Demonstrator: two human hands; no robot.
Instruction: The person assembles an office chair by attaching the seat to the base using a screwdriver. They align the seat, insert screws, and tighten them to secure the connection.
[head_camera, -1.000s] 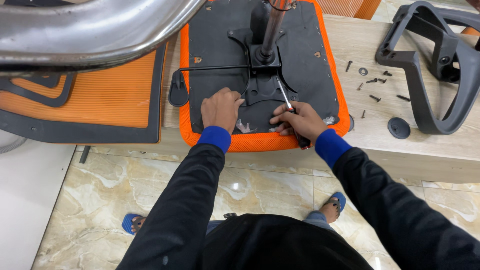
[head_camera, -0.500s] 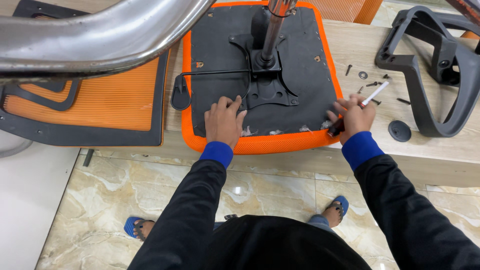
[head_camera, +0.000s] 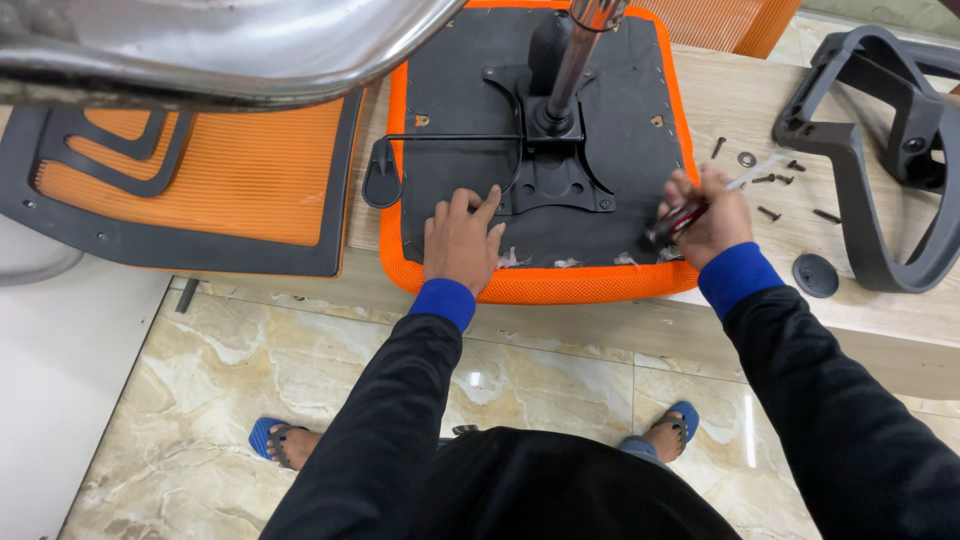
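An upturned orange chair seat (head_camera: 540, 285) with a black underside lies on the wooden bench. A black metal mechanism plate (head_camera: 552, 180) with a chrome gas cylinder (head_camera: 575, 60) is mounted at its middle. My left hand (head_camera: 462, 238) rests flat on the black underside, just left of the plate. My right hand (head_camera: 705, 215) is at the seat's right edge, closed around a screwdriver (head_camera: 690, 210) with a red and black handle; its shaft points right toward loose screws (head_camera: 775, 185).
An orange mesh backrest (head_camera: 200, 180) in a black frame lies at left. A chrome chair base leg (head_camera: 200, 45) crosses the top. A black armrest (head_camera: 880, 150) and a round black cap (head_camera: 815, 275) lie at right. Marble floor and my sandalled feet are below.
My right hand has carried the screwdriver from the mechanism plate out to the seat's right edge. My left hand stayed on the seat underside.
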